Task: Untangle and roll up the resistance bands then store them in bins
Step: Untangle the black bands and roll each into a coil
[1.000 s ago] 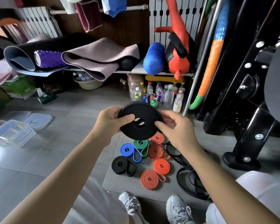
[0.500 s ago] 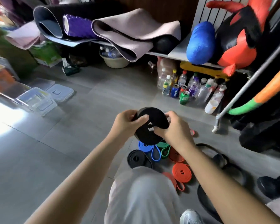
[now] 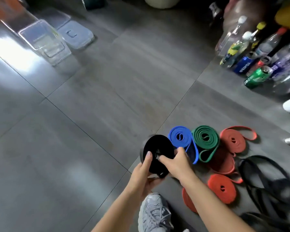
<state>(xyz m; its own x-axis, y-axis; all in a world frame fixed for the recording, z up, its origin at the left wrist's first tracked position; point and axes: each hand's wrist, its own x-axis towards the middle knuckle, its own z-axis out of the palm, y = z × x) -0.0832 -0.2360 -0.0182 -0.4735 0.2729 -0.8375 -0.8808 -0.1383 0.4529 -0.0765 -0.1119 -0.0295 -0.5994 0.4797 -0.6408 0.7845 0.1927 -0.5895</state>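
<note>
Grey tiled floor (image 3: 90, 123), hands gripping black roll (image 3: 156, 148)

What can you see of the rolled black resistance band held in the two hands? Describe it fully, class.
The rolled black resistance band is a flat matte strap, rubber by its look, wound into a tight round coil with a small hole at its centre. It is held above the grey tiled floor, its face tilted toward the camera. The left hand supports it from below, thumb on its face; the right hand pinches near the centre. A short loose end shows at the bottom edge.
</note>
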